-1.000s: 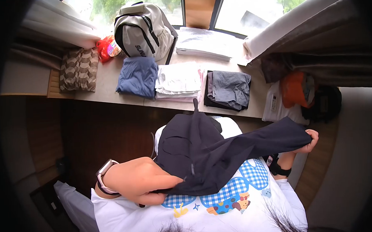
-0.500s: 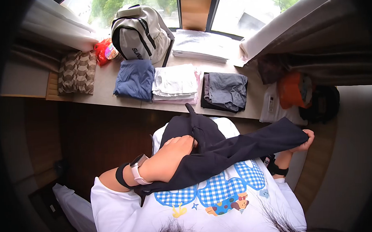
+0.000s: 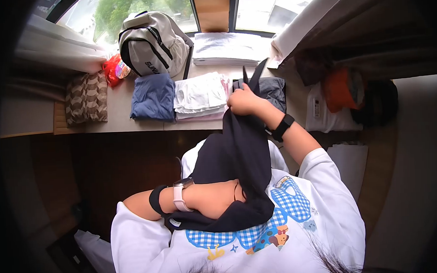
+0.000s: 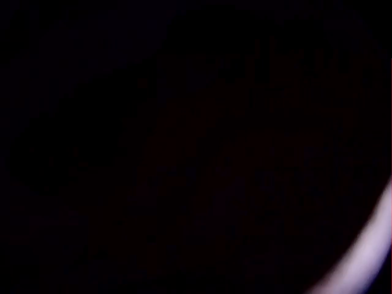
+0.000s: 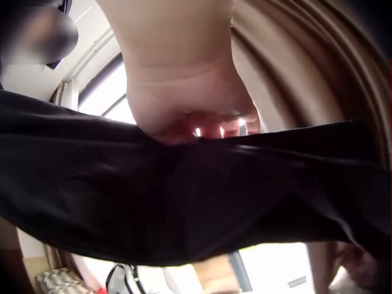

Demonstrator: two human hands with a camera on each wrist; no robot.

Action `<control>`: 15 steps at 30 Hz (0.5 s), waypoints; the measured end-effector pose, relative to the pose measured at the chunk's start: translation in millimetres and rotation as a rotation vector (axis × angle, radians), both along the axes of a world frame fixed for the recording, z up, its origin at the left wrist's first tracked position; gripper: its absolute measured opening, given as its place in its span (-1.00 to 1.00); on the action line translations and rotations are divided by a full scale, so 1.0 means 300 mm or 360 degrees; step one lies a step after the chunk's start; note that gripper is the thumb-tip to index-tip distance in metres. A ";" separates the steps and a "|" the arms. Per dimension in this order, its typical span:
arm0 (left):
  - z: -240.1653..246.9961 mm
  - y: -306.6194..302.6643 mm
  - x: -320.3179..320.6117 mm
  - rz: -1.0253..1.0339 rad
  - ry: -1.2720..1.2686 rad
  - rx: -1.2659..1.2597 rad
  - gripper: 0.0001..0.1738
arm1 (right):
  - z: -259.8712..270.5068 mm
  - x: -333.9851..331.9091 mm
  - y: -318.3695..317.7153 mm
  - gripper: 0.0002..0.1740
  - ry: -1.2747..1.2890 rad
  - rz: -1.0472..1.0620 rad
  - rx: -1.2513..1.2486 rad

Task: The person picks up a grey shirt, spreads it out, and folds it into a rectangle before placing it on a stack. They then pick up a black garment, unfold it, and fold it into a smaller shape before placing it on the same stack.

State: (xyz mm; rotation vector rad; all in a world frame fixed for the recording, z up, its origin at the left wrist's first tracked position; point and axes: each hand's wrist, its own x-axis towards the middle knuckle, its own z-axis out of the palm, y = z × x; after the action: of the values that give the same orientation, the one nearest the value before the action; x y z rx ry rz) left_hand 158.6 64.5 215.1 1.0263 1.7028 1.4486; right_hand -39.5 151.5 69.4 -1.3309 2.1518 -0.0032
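Observation:
A black garment of smooth cloth hangs over the person's lap in the head view, and a small white label shows near its lower left edge. The left hand reaches into it, with the fingers hidden under the cloth. The left wrist view is almost wholly dark. Held up in front, the right hand grips a gathered part of the garment, and two narrow ends of cloth stick up past the fist. In the right wrist view the right hand curls its fingers at the upper edge of the black cloth.
On the window ledge lie a folded blue garment, white folded clothes, a grey folded garment and a white stack. Behind stands a backpack. A patterned cushion and an orange bag lie to the sides.
The left hand has gone from the garment's near edge into the cloth. The right hand has moved from far right to the front middle, lifting the stretched part of the garment upward.

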 end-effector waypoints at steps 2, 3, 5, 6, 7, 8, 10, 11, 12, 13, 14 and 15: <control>0.019 -0.017 0.016 0.0127 -0.0162 0.0238 -0.74 | -0.129 0.114 -0.118 -0.62 -0.0307 0.0228 0.0289; 0.016 -0.034 0.028 0.0141 -0.0085 0.0163 -0.84 | -0.192 0.189 -0.149 -0.66 -0.0231 0.0350 0.0322; 0.039 -0.055 0.035 0.0078 -0.0070 -0.0036 -0.81 | -0.262 0.321 -0.166 -0.70 -0.0430 0.0464 0.0208; 0.053 -0.066 0.039 0.0047 -0.0064 -0.0135 -0.79 | -0.241 0.357 -0.151 -0.64 -0.0640 0.0453 0.0120; 0.061 -0.072 0.058 0.0185 0.0128 -0.0345 -0.73 | -0.277 0.378 -0.129 -0.59 -0.0864 0.0256 -0.0020; 0.068 -0.071 0.087 0.0322 0.0320 -0.0553 -0.67 | -0.316 0.385 -0.100 -0.54 -0.1082 0.0053 -0.0155; 0.109 -0.072 0.099 0.0690 0.0480 -0.0710 -0.56 | -0.329 0.350 -0.046 -0.40 -0.1081 -0.0251 -0.0284; 0.157 -0.071 0.090 0.0921 0.0445 -0.0656 -0.52 | -0.359 0.331 -0.017 -0.28 -0.1140 -0.0338 -0.0305; 0.189 -0.073 0.086 0.1149 0.0412 -0.0602 -0.48 | -0.389 0.315 0.010 -0.21 -0.1327 -0.0366 -0.0330; 0.198 -0.083 0.092 0.1090 0.0415 -0.0602 -0.47 | -0.414 0.321 0.044 -0.17 -0.1344 -0.0479 -0.0278; 0.194 -0.084 0.087 0.1050 0.0426 -0.0490 -0.48 | -0.416 0.333 0.065 -0.13 -0.1359 -0.0592 -0.0226; 0.184 -0.082 0.077 0.1007 0.0436 -0.0379 -0.49 | -0.423 0.344 0.072 -0.12 -0.1303 -0.0818 -0.0108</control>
State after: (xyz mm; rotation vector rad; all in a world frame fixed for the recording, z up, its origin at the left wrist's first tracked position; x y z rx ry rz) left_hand 181.8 39.9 270.3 0.5942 2.4859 1.4593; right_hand 63.7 173.2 -57.4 -0.5936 1.6985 -0.7028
